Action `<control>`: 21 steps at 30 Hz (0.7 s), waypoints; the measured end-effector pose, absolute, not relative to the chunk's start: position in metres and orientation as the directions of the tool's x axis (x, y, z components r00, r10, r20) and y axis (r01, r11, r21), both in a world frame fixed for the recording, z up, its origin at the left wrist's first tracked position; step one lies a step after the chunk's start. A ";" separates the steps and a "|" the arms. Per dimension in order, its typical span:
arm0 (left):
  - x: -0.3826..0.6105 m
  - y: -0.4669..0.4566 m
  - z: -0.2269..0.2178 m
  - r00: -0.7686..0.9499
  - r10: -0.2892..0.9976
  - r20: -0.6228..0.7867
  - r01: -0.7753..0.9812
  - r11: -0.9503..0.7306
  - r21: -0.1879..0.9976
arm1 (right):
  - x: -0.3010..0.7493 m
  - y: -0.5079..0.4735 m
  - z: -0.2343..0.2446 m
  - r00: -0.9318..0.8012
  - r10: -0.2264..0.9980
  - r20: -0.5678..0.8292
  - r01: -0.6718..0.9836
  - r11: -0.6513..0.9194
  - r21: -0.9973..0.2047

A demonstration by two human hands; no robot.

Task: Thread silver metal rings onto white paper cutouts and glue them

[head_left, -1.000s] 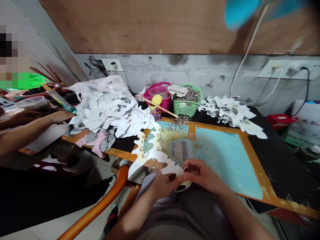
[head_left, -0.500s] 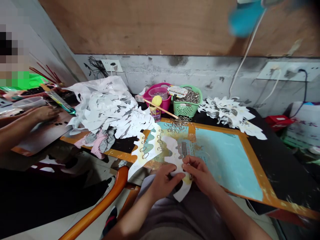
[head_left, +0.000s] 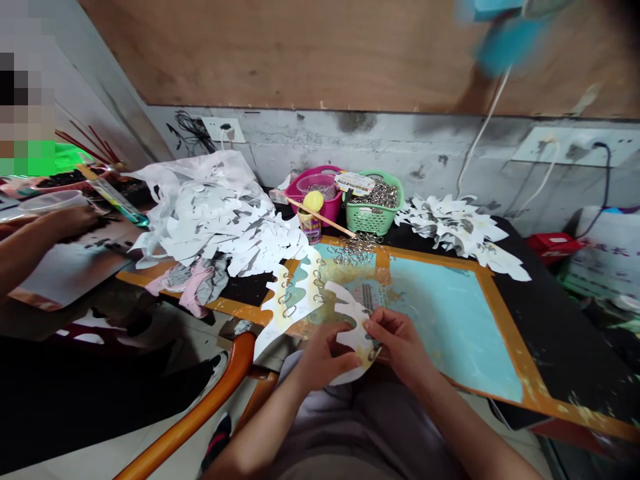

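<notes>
In front of my lap is a white cut-out sheet (head_left: 356,340) with a scalloped edge and a yellowish patch. My left hand (head_left: 325,357) grips its left side between thumb and fingers. At the right edge, my right hand (head_left: 397,337) pinches the sheet; any small part inside those fingertips is hidden. A metal wire clip (head_left: 373,353) sits on the edge below them. To the left, another white cut-out (head_left: 280,313) with several wire clips along its toothed edges overhangs the table edge. Loose wire clips (head_left: 357,250) lie beyond my hands.
A heap of white cut-outs (head_left: 215,220) lies at the left, a smaller pile (head_left: 460,230) at the right. A green basket (head_left: 375,217) of clips stands beside a pink basket (head_left: 315,183) and a small tub (head_left: 310,227). A co-worker's arm (head_left: 45,233) reaches in far left.
The cut-out in my hands has turned and bent, its lower tip swinging left. Both my hands stay on it. The co-worker's hand has shifted slightly left.
</notes>
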State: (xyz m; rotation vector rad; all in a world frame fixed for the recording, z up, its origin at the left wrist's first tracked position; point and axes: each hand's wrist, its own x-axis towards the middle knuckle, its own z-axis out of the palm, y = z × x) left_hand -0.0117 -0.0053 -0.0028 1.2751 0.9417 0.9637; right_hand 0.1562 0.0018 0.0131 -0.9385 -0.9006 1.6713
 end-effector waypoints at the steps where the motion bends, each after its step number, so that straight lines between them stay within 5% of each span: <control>1: -0.008 -0.008 -0.003 0.281 0.959 -0.038 -0.068 0.059 0.996 | 0.154 -0.001 0.013 -0.194 0.969 -0.151 -0.406 -0.219 -0.887; 10: -0.007 -0.013 -0.004 0.310 0.951 -0.001 -0.047 0.016 0.999 | 0.150 -0.002 0.023 -0.316 0.850 -0.422 -0.507 -0.527 -0.682; 15: -0.001 -0.012 -0.021 0.131 0.977 -0.170 -0.221 0.196 0.956 | 0.164 0.004 0.021 -0.377 0.861 -0.341 -0.420 -0.487 -0.766; 21: 0.000 -0.007 -0.019 0.097 0.983 -0.158 -0.238 0.177 0.955 | 0.171 0.000 0.023 -0.374 0.913 -0.165 -0.188 -0.249 -0.950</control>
